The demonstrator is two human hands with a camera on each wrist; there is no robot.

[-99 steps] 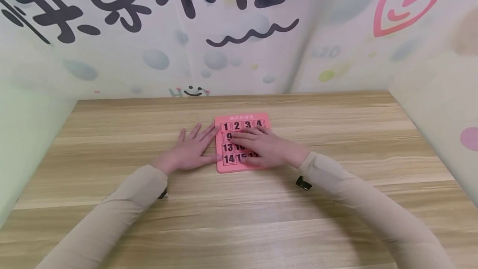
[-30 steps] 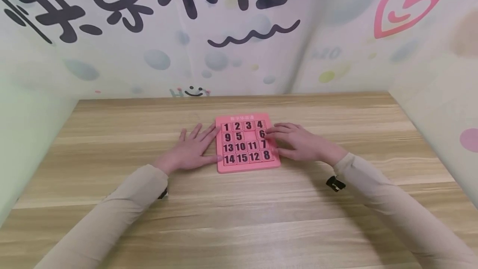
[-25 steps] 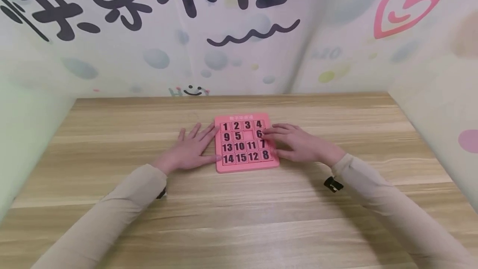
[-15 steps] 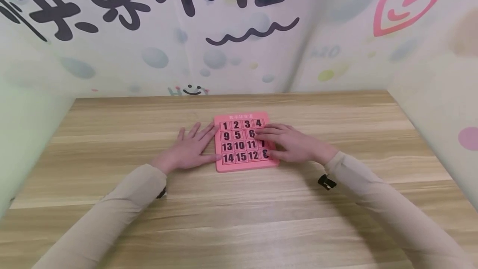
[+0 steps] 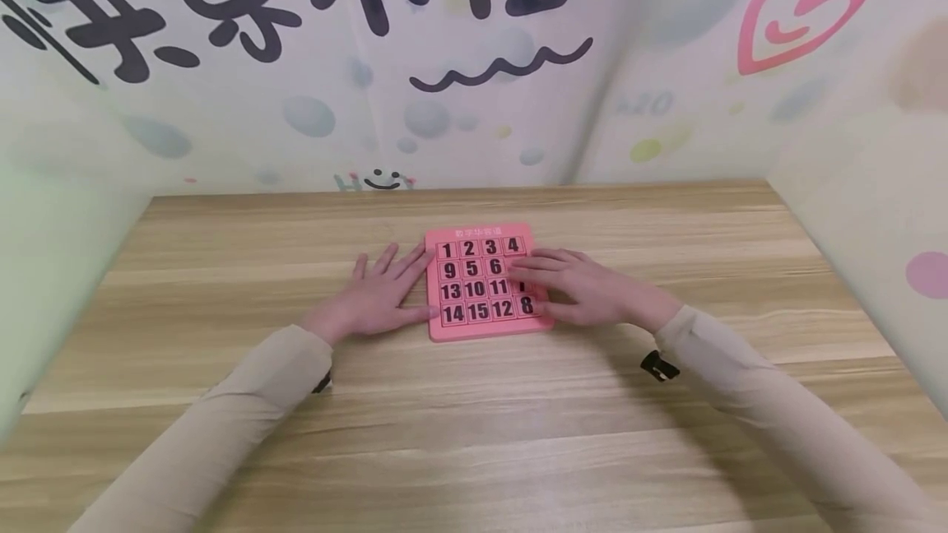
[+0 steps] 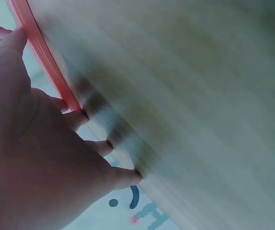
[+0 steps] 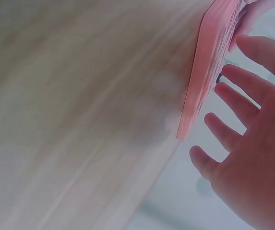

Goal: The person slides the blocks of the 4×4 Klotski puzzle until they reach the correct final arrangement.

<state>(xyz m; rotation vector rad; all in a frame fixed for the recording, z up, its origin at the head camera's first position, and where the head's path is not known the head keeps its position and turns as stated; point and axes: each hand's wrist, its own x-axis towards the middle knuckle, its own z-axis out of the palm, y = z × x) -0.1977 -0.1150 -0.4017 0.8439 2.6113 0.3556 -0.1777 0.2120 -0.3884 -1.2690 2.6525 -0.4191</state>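
A pink sliding number puzzle lies flat on the table. Its top row reads 1, 2, 3, 4. Tile 6 sits beside tile 5 in the second row; right fingers partly cover the spot to its right and tile 7 below. My left hand lies with spread fingers at the puzzle's left side, index finger and thumb touching its edge. In the left wrist view its fingertips rest along the pink side. My right hand reaches over the right edge, fingers extended; the right wrist view shows them spread, holding nothing.
The wood-grain table meets a printed back wall just behind the puzzle. A side wall stands at the right. Black wrist-worn devices show below the sleeves.
The right hand has drawn back rightward from over the puzzle's middle. Tile 6 has slid left from the right column to beside tile 5. The left hand stays put.
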